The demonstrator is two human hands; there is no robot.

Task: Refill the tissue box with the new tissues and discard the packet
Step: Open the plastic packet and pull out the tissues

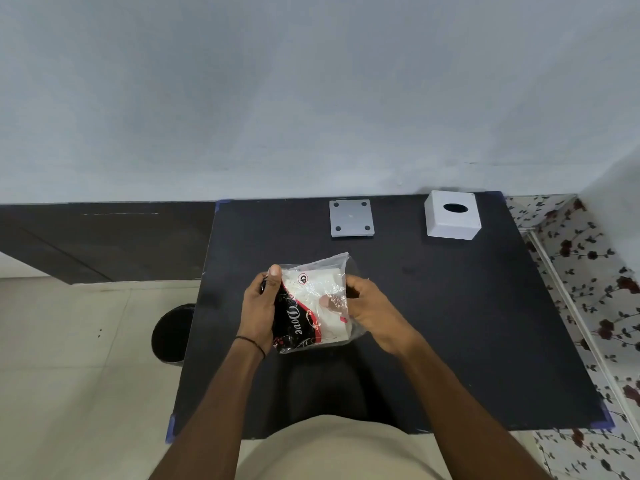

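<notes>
I hold a clear plastic tissue packet point(313, 306) with black-and-red print and white tissues inside, above the middle of the black table point(450, 323). My left hand point(261, 306) grips its left side, thumb on top. My right hand point(372, 306) grips its right side, with fingers showing through the plastic. The white tissue box cover point(452, 216), with an oval slot on top, stands at the far right of the table. Its flat grey base plate point(351, 218), with a dark dot in each corner, lies to the left of the cover.
A black round bin point(171, 334) stands on the tiled floor by the table's left edge. A pale wall runs behind the table. A flower-patterned surface point(588, 271) borders the table on the right. A dark cabinet point(104, 237) lies to the left.
</notes>
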